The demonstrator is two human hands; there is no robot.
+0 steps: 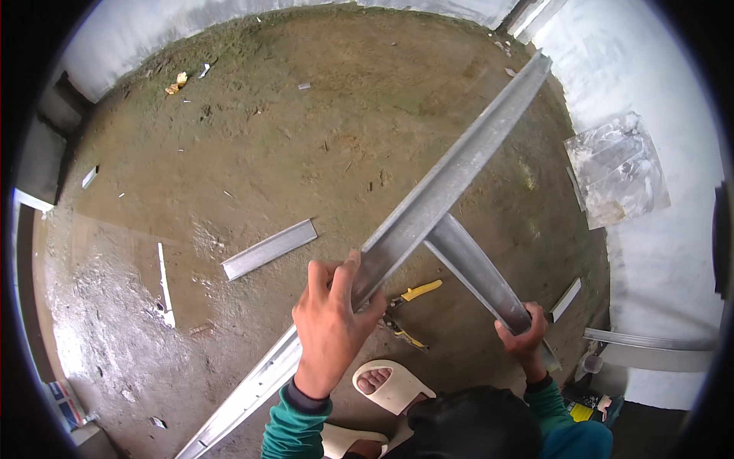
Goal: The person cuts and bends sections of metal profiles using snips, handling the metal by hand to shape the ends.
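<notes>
Left hand [330, 325] grips the long metal channel [428, 206] running diagonally across frame centre, right hand [522, 330] clamps the shorter channel piece [474, 271] butted against it; both look light, stiff, sharp-edged, best held mid-span by the flanges.

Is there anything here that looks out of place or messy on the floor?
Yes. Yellow-handled snips lie open on the dirt floor beside the sandalled foot, under the long metal channel. A short offcut and small scraps lie loose nearby.

Teal long sleeves with dark cuffs, cream slide sandals [391, 385]
</notes>
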